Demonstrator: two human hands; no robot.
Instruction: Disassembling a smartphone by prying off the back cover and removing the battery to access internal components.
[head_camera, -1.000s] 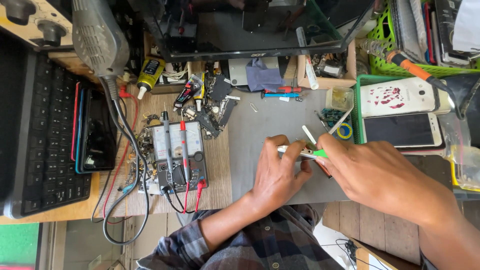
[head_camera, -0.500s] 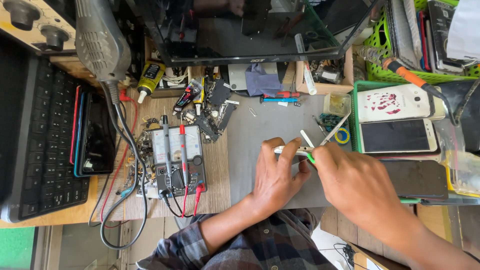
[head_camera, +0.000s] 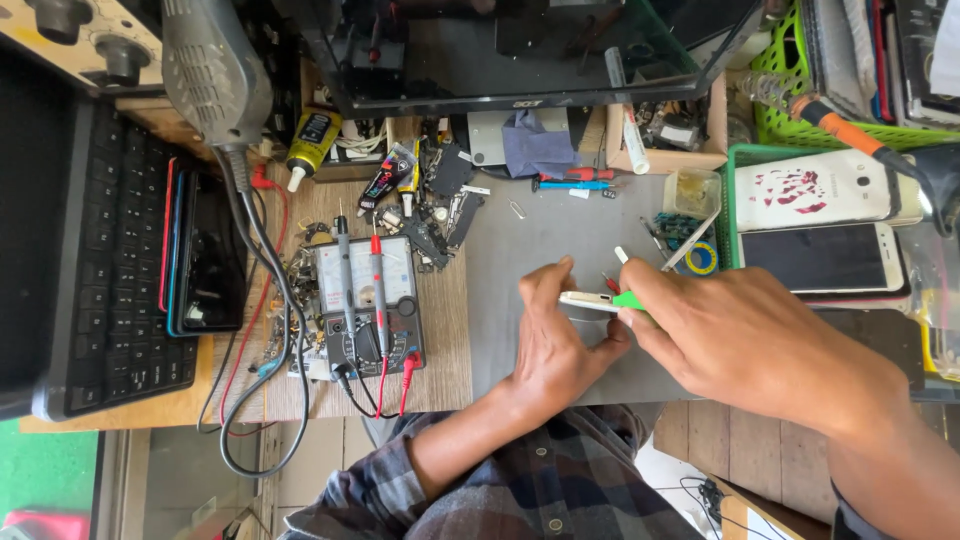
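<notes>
Cluttered repair surface (head_camera: 560, 235), grey mat in the middle, wood planking to the left. My left hand (head_camera: 560, 345) is closed around a slim white phone (head_camera: 590, 300), held edge-on just above the mat, thumb and fingers pinching its long sides. My right hand (head_camera: 735, 335) is clenched on a green-handled tool (head_camera: 628, 299), its tip set against the near edge of the phone; the tip itself is hidden by my fingers, so I cannot tell whether it has entered a seam.

Progress, as I judge it: the phone is in hand and the tool is applied, but the body appears to be in one piece, with no cover or screen lifted free that I can see. The work looks early, with the opening not yet achieved.

Surroundings noted: a meter (head_camera: 368, 305) with red and black probes lies left of my hands, untouched. Loose small parts (head_camera: 430, 215) are scattered beyond it. Two more phones (head_camera: 815, 225) sit in a green tray (head_camera: 733, 170) to the right. A blue-handled screwdriver (head_camera: 572, 184) rests at the back of the mat, and a keyboard (head_camera: 95, 270) lies far left.
</notes>
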